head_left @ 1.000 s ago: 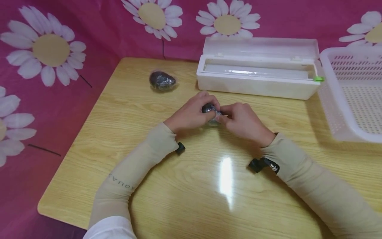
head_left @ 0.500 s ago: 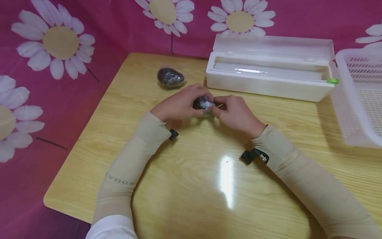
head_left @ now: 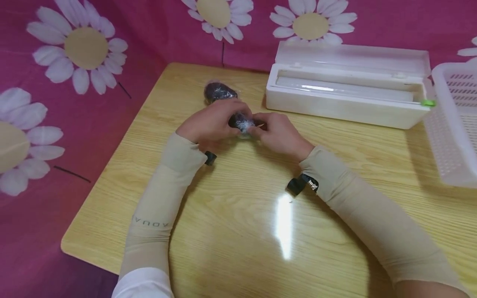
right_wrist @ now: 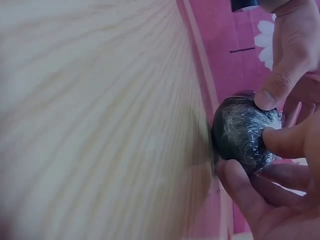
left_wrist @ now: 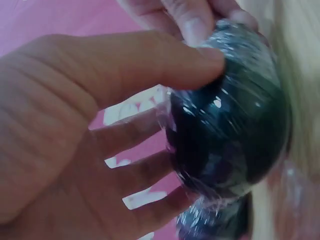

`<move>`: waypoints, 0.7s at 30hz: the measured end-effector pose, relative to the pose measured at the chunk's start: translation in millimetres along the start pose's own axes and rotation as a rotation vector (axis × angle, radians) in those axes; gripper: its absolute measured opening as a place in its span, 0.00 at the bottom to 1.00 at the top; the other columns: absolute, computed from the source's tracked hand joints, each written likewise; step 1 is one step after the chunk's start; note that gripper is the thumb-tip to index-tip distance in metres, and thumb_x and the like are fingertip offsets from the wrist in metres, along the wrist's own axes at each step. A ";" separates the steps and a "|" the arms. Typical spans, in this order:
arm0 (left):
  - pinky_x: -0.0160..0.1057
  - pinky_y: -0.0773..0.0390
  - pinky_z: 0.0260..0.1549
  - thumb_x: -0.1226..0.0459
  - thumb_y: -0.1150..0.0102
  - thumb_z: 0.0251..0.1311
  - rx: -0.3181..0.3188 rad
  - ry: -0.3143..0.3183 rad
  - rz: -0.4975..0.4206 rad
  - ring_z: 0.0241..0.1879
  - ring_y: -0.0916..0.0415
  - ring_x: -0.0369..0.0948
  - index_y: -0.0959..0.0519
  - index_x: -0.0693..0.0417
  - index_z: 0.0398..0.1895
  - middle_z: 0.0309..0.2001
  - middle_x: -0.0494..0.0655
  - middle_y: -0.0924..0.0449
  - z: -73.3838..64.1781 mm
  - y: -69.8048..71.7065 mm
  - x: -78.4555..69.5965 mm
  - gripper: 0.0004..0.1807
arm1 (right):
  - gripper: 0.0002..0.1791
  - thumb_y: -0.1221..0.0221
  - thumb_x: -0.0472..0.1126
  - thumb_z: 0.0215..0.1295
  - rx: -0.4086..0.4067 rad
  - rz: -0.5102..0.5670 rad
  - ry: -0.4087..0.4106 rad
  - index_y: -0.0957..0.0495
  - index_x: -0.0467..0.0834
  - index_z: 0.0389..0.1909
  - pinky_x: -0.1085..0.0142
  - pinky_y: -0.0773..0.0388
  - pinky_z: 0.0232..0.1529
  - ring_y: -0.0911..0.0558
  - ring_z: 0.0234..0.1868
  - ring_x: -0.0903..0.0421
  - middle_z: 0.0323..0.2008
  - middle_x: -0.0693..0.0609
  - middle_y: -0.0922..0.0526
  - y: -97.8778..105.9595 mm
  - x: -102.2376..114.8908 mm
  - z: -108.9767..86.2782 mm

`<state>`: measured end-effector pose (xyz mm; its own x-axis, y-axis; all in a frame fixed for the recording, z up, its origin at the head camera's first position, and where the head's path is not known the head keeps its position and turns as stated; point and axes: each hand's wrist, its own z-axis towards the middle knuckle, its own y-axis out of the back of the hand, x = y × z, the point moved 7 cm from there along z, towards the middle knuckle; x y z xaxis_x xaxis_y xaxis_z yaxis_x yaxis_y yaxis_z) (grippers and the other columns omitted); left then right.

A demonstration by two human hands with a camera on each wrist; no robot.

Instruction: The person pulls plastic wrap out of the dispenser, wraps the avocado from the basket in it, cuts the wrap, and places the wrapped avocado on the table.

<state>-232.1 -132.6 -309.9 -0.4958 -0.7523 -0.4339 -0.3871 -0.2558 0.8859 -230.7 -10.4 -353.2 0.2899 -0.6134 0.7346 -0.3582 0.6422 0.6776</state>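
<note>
A dark avocado wrapped in cling film [head_left: 243,123] is held between both hands over the far half of the table. My left hand [head_left: 212,121] grips its left end, the thumb on the near side and the fingers curled round the far side. From the right, my right hand [head_left: 281,133] pinches its other end, where the film [right_wrist: 245,132] looks crumpled and whitish. In the left wrist view the avocado's glossy dark side [left_wrist: 230,135] fills the grip. Just behind the left hand lies a second wrapped avocado [head_left: 219,90], its near side partly covered by that hand.
At the back stands a long white cling film box [head_left: 339,109], lid raised, with a film roll [head_left: 346,89] inside and a green tab [head_left: 427,103] at its right end. A white perforated basket [head_left: 445,136] stands at the right. Flowered pink cloth [head_left: 149,25] hangs behind the wooden table.
Both hands have carried the held avocado leftward, close to the second avocado, which the left hand now partly covers. The head view has shifted a little, moving the box and basket rightward in frame.
</note>
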 end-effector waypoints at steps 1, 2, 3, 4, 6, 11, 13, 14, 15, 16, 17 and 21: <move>0.43 0.32 0.67 0.65 0.35 0.58 0.004 0.016 0.009 0.61 0.31 0.42 0.24 0.48 0.56 0.58 0.44 0.24 -1.8 1.6 3.9 0.22 | 0.21 0.43 0.49 0.68 0.001 0.008 0.009 0.23 0.47 0.59 0.62 0.22 0.48 0.15 0.47 0.56 0.49 0.48 0.13 -3.2 2.4 4.1; 0.43 0.33 0.68 0.65 0.34 0.58 0.008 0.028 0.019 0.62 0.31 0.42 0.24 0.49 0.57 0.59 0.45 0.24 -3.5 3.5 7.6 0.22 | 0.21 0.43 0.48 0.68 0.003 0.014 0.016 0.23 0.47 0.59 0.62 0.21 0.49 0.15 0.48 0.55 0.50 0.48 0.14 -6.2 4.8 8.0; 0.43 0.33 0.68 0.65 0.34 0.57 0.011 0.037 0.029 0.62 0.31 0.42 0.23 0.49 0.57 0.59 0.45 0.24 -5.1 5.4 10.9 0.22 | 0.20 0.43 0.48 0.68 0.003 0.017 0.023 0.23 0.46 0.58 0.62 0.21 0.49 0.15 0.48 0.55 0.50 0.47 0.14 -9.0 7.4 11.6; 0.43 0.33 0.68 0.65 0.33 0.57 0.012 0.046 0.035 0.62 0.31 0.43 0.23 0.49 0.57 0.59 0.46 0.24 -6.7 7.2 14.1 0.23 | 0.20 0.43 0.47 0.68 0.002 0.017 0.030 0.23 0.45 0.58 0.61 0.21 0.51 0.15 0.49 0.54 0.50 0.47 0.14 -11.6 9.9 15.4; 0.44 0.33 0.67 0.65 0.33 0.56 0.017 0.065 0.040 0.61 0.30 0.43 0.23 0.50 0.57 0.60 0.47 0.25 -9.8 11.1 20.1 0.23 | 0.20 0.42 0.47 0.68 0.003 0.022 0.039 0.23 0.44 0.57 0.60 0.22 0.53 0.16 0.52 0.53 0.51 0.46 0.14 -16.6 14.2 22.6; 0.45 0.31 0.65 0.67 0.33 0.55 0.016 0.108 0.041 0.59 0.29 0.45 0.22 0.52 0.57 0.59 0.50 0.25 -14.1 18.9 33.6 0.24 | 0.20 0.43 0.48 0.69 0.011 0.019 0.041 0.23 0.45 0.58 0.60 0.20 0.53 0.15 0.51 0.52 0.53 0.47 0.16 -25.4 21.3 36.3; 0.45 0.31 0.65 0.66 0.33 0.56 0.015 0.130 0.041 0.60 0.29 0.45 0.22 0.53 0.57 0.59 0.50 0.25 -16.4 21.5 40.0 0.23 | 0.21 0.43 0.49 0.69 0.015 0.011 0.040 0.24 0.46 0.60 0.60 0.20 0.53 0.15 0.50 0.51 0.54 0.47 0.16 -28.8 24.5 40.7; 0.45 0.31 0.65 0.66 0.33 0.56 0.012 0.138 0.040 0.59 0.29 0.46 0.22 0.53 0.57 0.59 0.51 0.24 -17.5 22.7 43.0 0.23 | 0.22 0.44 0.49 0.69 0.015 0.006 0.041 0.25 0.46 0.61 0.60 0.20 0.53 0.15 0.50 0.51 0.54 0.47 0.16 -30.4 26.4 42.7; 0.45 0.31 0.65 0.67 0.33 0.55 0.007 0.144 0.037 0.59 0.29 0.46 0.22 0.53 0.56 0.58 0.51 0.24 -18.8 23.9 45.9 0.23 | 0.22 0.44 0.49 0.69 0.014 0.000 0.042 0.25 0.46 0.62 0.60 0.20 0.53 0.14 0.50 0.50 0.54 0.46 0.16 -31.9 28.4 44.7; 0.45 0.31 0.65 0.67 0.33 0.55 0.003 0.151 0.035 0.60 0.29 0.46 0.22 0.54 0.56 0.58 0.51 0.24 -20.2 25.1 48.8 0.22 | 0.23 0.44 0.49 0.69 0.013 -0.004 0.043 0.26 0.46 0.62 0.59 0.20 0.53 0.14 0.50 0.50 0.54 0.46 0.16 -33.4 30.5 46.6; 0.45 0.31 0.65 0.67 0.33 0.55 0.000 0.159 0.035 0.60 0.29 0.46 0.22 0.54 0.56 0.58 0.51 0.24 -21.6 26.1 51.7 0.22 | 0.23 0.43 0.50 0.69 0.011 -0.005 0.045 0.26 0.46 0.62 0.59 0.20 0.54 0.14 0.50 0.50 0.54 0.46 0.16 -34.9 32.5 48.6; 0.46 0.31 0.64 0.68 0.34 0.56 -0.011 0.191 0.029 0.59 0.28 0.46 0.22 0.55 0.56 0.59 0.51 0.23 -27.3 28.8 61.9 0.22 | 0.24 0.44 0.50 0.69 0.010 -0.009 0.047 0.26 0.45 0.62 0.60 0.21 0.54 0.14 0.50 0.51 0.53 0.46 0.16 -42.4 39.1 55.8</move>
<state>-252.7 -203.1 -306.8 -0.3491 -0.8608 -0.3703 -0.3660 -0.2386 0.8995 -253.6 -87.3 -355.1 0.3341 -0.5968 0.7295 -0.3643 0.6321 0.6840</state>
